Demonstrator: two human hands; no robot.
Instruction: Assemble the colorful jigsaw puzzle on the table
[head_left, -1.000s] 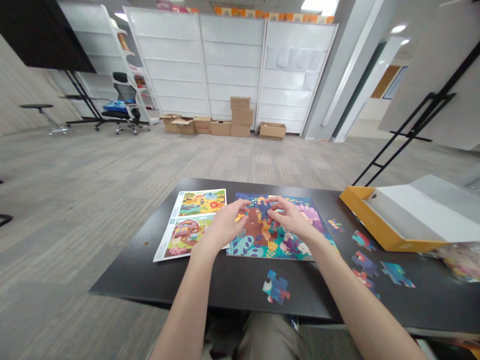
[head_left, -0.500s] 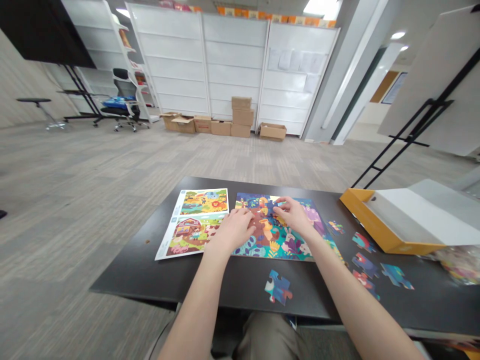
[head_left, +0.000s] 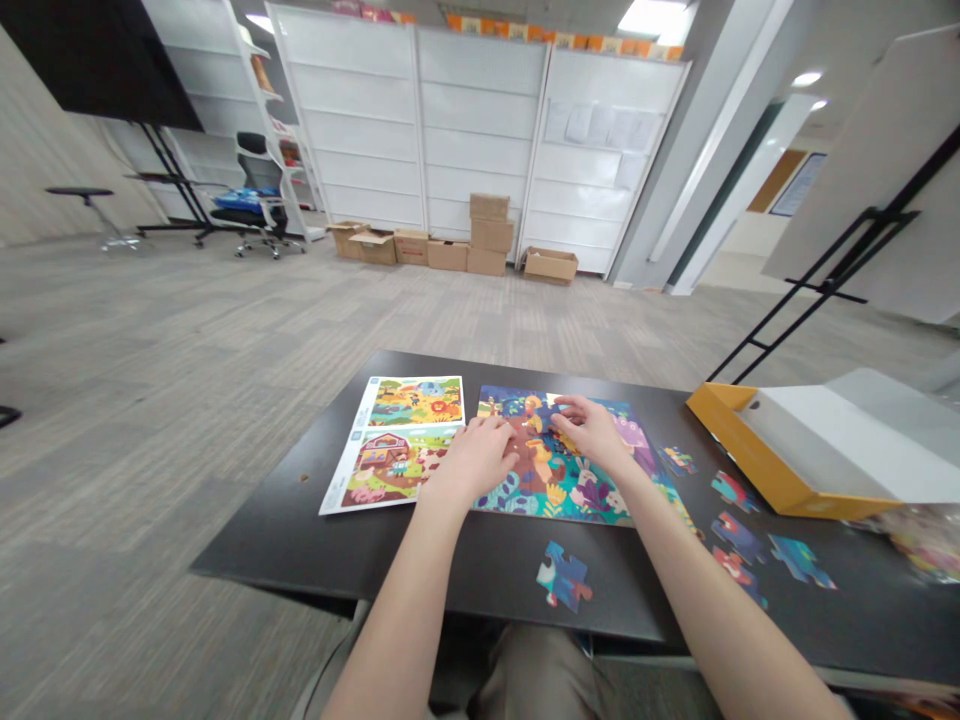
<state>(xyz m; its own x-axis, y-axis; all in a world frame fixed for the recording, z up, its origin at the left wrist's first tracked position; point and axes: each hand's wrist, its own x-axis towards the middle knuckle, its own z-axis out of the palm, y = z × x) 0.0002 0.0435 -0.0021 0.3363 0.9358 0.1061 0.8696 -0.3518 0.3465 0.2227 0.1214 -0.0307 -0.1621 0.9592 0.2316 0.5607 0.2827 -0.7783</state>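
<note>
A colourful jigsaw puzzle with animals and plants lies on the black table. My left hand rests palm down across its left edge, fingers stretched out and holding nothing. At the upper middle of the puzzle, my right hand has its thumb and fingers pinched on a dark blue puzzle piece, partly covered by the fingertips. Left of the puzzle, partly under my left hand, is a printed picture sheet showing a farm and wild animals. One loose blue puzzle piece lies near the front edge.
Several loose pieces are scattered right of the puzzle. Behind them stands an open yellow box with a white inside, beside a clear plastic bag. The black table ends close to my lap.
The view has shifted slightly, so everything sits a little further right. Both hands stay at the same places on the puzzle, with only small finger movement.
</note>
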